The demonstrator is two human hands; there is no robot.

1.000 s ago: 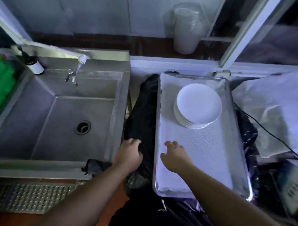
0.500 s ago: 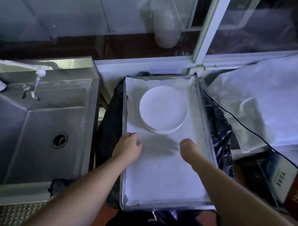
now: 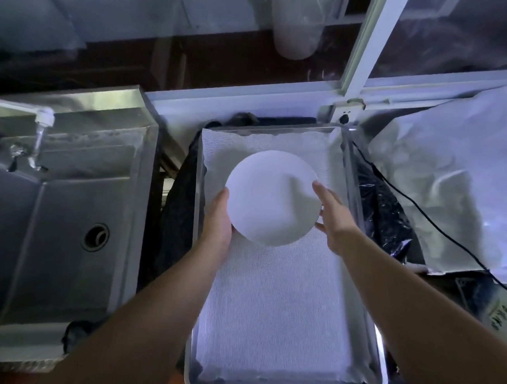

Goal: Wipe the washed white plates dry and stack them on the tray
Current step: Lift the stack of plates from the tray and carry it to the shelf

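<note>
Two bare forearms come up from the bottom edge of the view, one on each side. No sleeves, cuffs or gloves cover them as far as the frame shows. The left hand (image 3: 218, 219) and the right hand (image 3: 333, 221) are bare too, with no ring, watch or band to be seen on fingers or wrists. Dim light and blur hide the nails and finer detail.

White plates (image 3: 272, 198) (stacked) on tray (image 3: 349, 167)
</note>
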